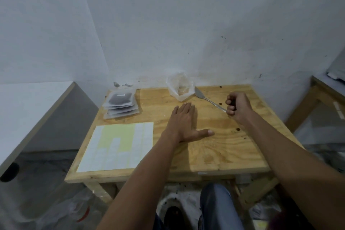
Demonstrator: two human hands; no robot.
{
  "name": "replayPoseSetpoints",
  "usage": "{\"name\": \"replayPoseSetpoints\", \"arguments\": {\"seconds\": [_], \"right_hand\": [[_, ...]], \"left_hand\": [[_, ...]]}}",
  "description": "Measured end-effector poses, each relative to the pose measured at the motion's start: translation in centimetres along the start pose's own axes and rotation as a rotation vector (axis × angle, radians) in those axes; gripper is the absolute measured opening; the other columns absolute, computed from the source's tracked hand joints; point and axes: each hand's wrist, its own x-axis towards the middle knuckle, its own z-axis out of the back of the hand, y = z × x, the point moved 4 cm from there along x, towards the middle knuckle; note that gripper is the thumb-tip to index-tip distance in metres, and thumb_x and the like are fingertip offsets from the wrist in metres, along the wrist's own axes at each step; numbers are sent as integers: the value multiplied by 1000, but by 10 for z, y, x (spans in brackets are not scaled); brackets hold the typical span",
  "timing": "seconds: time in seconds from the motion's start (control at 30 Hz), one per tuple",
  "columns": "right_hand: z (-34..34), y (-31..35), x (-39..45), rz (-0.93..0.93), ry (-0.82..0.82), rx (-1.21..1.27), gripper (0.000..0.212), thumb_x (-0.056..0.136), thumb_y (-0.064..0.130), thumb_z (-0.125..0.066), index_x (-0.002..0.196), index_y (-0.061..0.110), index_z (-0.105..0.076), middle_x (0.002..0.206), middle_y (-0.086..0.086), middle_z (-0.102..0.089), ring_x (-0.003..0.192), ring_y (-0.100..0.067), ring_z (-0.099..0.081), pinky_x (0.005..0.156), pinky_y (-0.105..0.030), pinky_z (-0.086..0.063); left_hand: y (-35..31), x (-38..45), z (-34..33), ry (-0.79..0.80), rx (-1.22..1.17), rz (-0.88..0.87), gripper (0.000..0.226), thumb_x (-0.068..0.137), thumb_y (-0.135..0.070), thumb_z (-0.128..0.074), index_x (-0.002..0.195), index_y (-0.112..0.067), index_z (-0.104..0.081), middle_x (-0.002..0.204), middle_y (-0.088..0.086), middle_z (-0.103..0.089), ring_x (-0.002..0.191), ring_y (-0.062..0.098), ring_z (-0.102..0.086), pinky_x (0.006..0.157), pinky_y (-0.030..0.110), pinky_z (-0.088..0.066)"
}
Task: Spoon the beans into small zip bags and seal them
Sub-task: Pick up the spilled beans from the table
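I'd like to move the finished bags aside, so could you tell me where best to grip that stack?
Grip the stack of filled bags by its near flat edges, coming from the front right; the bean bulge sits mid-bag, and the wall blocks the far side.

pale wooden table, yellow-white label sheet.

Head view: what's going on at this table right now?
A person sits at a wooden table. The right hand grips the handle of a spoon whose bowl lies beside a clear bag at the back. The left hand rests flat on the table. Filled bags are stacked at back left, above a label sheet.
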Motion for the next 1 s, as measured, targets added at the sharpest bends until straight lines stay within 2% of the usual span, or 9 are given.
{"name": "replayPoseSetpoints", "arguments": {"seconds": [0.07,0.13,0.23,0.37,0.5,0.67,0.83,0.9,1.0], "right_hand": [[2,5,6,123,-86,-330,26,94,19,-49,68,16,-46,64,-1,-40,51,-16,-29,47,-27,-25],[1,7,11,288,-131,-624,42,102,28,-44,63,14,-41,62,-3,-39,56,-20,-33,56,-33,-28],[-2,8,14,509,-148,-954,57,109,36,-33,58,12,-43,60,-5,-48,56,-24,-44,57,-34,-31],[-5,11,19,645,-166,-1206,58,106,47,-44,62,9,-53,63,-8,-58,60,-28,-55,55,-35,-37],[-3,11,31,634,-162,-1323,62,96,55,-60,56,7,-58,55,-8,-59,55,-27,-58,53,-33,-41],[-5,8,36,617,-126,-1350,47,89,48,-72,70,5,-71,73,-12,-72,72,-32,-68,65,-40,-54],[-11,4,40,634,-122,-1365,30,94,36,-71,78,10,-69,81,-7,-70,78,-28,-65,69,-39,-54],[-11,3,44,606,-132,-1329,30,95,28,-67,73,7,-66,74,-8,-67,70,-26,-60,63,-36,-50],[0,8,47,342,-226,-737,28,88,18,-64,63,8,-55,58,-3,-48,47,-19,-39,49,-28,-33]], "left_hand": [[-8,8,-2,46,-15,-5,130,71,-97,-35,159,-3,-17,168,14,-14,156,27,-10,126,51,-8],[-13,18,-5,72,-23,-15,130,73,-96,-36,160,-3,-12,169,14,-8,157,26,-5,127,49,-4],[-15,32,-11,104,-24,-15,132,72,-97,-35,161,-4,-8,170,13,-3,157,24,-1,127,48,-1],[-11,40,-22,138,-12,13,132,71,-99,-33,161,-6,-6,170,12,-3,157,23,0,127,48,-1],[-8,41,-28,139,-29,56,134,68,-100,-33,162,-7,-7,170,9,-4,157,20,1,127,45,1],[-7,41,-27,124,-59,57,133,69,-99,-37,161,-7,-9,170,8,-6,157,19,-1,127,45,1],[-5,42,-30,107,-65,56,136,66,-101,-36,161,-8,-12,170,8,-8,157,19,-3,127,45,0],[-5,42,-30,101,-61,54,137,65,-102,-34,161,-8,-13,170,8,-8,157,19,-3,127,45,-1],[-5,42,-29,92,-60,51,136,65,-102,-33,161,-7,-13,170,8,-9,157,19,-3,127,46,-1]]}}
